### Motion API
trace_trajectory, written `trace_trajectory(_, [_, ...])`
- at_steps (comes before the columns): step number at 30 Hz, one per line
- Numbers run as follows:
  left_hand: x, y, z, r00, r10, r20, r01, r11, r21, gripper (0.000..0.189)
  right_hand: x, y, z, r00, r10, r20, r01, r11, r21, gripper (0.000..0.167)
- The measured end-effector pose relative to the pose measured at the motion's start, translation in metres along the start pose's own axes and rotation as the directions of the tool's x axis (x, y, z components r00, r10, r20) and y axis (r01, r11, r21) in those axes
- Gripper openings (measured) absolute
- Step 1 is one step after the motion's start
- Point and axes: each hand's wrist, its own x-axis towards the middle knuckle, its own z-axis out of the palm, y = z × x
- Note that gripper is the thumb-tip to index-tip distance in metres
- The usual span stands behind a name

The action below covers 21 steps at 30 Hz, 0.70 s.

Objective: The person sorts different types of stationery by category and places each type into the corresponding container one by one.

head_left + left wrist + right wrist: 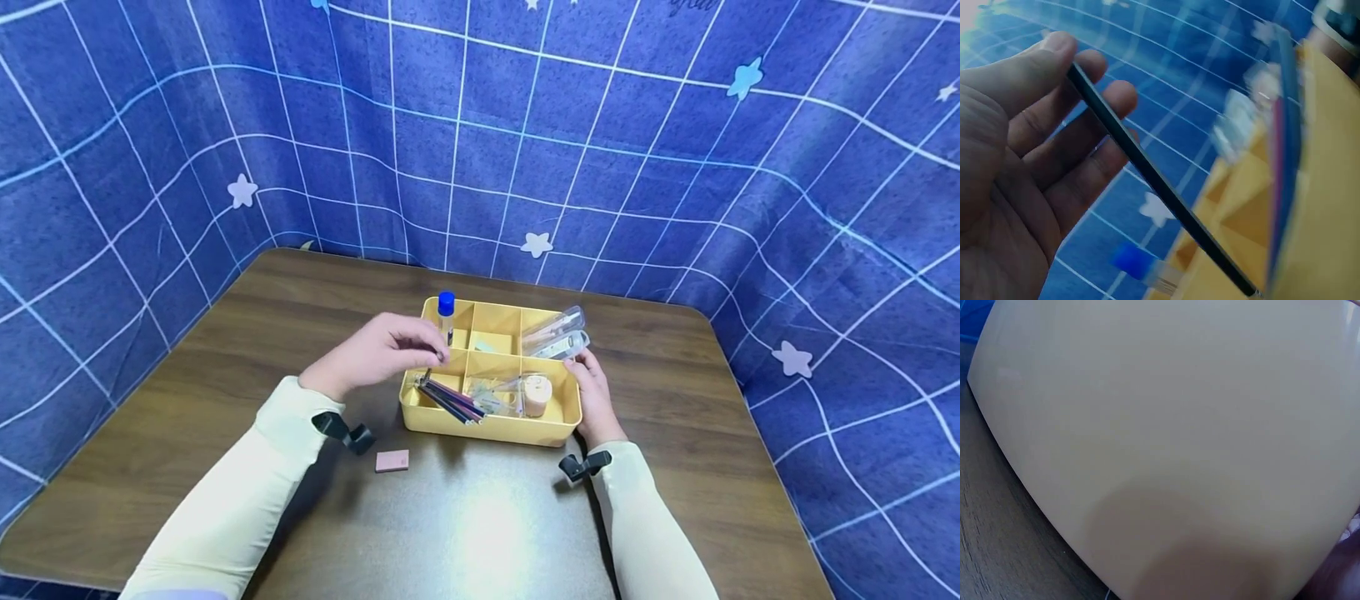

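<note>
My left hand (pixel 390 350) pinches a thin dark pencil (pixel 1163 184) by one end, between thumb and fingertips. The pencil slants down, its far end over the front left part of a yellow divided organizer box (pixel 517 431). Several dark pencils (pixel 450 402) lean in that front left compartment. At the box's right side, my right hand (pixel 594 400) grips the wall near the rim; part of this hand is hidden behind the box. The right wrist view is mostly filled by the box's pale outer wall (pixel 1179 412).
A blue-capped tube (pixel 446 310) stands in the back left compartment. Clear plastic cases (pixel 557 333) lean at the back right. A clear bag of small items (pixel 498 396) and a round pale container (pixel 537 395) sit in front. A pink eraser-like block (pixel 392 461) lies on the wooden table (pixel 225 367).
</note>
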Motion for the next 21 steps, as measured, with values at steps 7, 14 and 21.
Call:
trace_trajectory(7, [-0.003,-0.024,0.021,0.98,-0.069,0.185,0.045,0.99,0.132,0.012,0.0,-0.002,0.003,0.999,0.027,-0.027,-0.026,0.999,0.024,0.041])
trace_trajectory(14, [-0.004,-0.032,0.033,0.968,-0.094,0.235,0.068,0.991,0.117,0.015,0.001,-0.005,0.004,0.998,0.049,-0.04,-0.047,0.998,0.05,0.042])
trace_trajectory(21, [-0.006,-0.038,0.04,0.955,-0.109,0.276,0.058,0.981,0.188,0.016,0.0,-0.005,0.006,0.998,0.051,-0.04,-0.049,0.997,0.051,0.044])
